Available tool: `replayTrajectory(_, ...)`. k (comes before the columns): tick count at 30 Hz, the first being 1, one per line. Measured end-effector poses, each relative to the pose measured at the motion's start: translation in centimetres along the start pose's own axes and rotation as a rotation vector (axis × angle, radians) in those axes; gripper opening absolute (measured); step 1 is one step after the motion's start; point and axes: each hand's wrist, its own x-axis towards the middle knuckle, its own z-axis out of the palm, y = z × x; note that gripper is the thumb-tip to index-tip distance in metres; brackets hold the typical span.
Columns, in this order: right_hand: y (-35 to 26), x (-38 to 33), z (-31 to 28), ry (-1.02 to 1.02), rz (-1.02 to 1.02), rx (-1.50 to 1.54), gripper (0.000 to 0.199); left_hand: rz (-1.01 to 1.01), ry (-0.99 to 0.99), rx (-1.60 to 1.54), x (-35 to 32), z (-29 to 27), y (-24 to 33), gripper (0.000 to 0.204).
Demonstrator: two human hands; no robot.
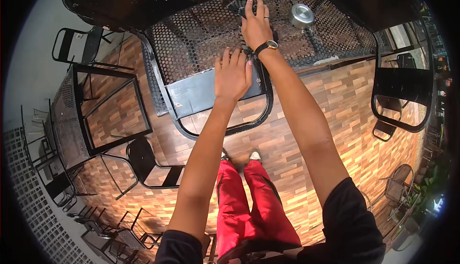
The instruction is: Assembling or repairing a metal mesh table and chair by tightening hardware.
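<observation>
Black perforated metal forms the tabletop (189,34), its near edge turned toward the person leaning over it with both arms stretched forward. The right hand (257,27) reaches further in, well past that near edge, its fingers extended over a dark, thin piece (236,6) that lies against the mesh. The fingers look lightly bent, as if pressing down from above; whether they also pinch the piece cannot be told, since its far part is hidden beneath them.

Close to the near edge, the left hand (232,77) is open and palm down, fingers a little apart, around the upper border of a smooth grey panel (191,94) within a curved black frame. It shows nothing in its grasp; being flat and nearer the body, it probably steadies the lean while the other arm reaches.

A round silver tin (302,16) stands to the right of the right hand, apart from it, perhaps placed there to be within reach without blocking the arm. Beyond the tabletop's right side, a black chair back (405,84) juts over the wood-patterned floor (306,192). The shoes (254,156) stand below the near edge, suggesting the long reach comes from bending forward.
</observation>
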Motion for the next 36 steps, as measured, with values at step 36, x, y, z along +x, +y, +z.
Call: replayTrajectory(36, -2.6, -17.1, -4.9, 0.067, 0.037, 0.001, 0.049, -0.113, 0.123, 0.084, -5.9, -2.6, -3.9, 0.050)
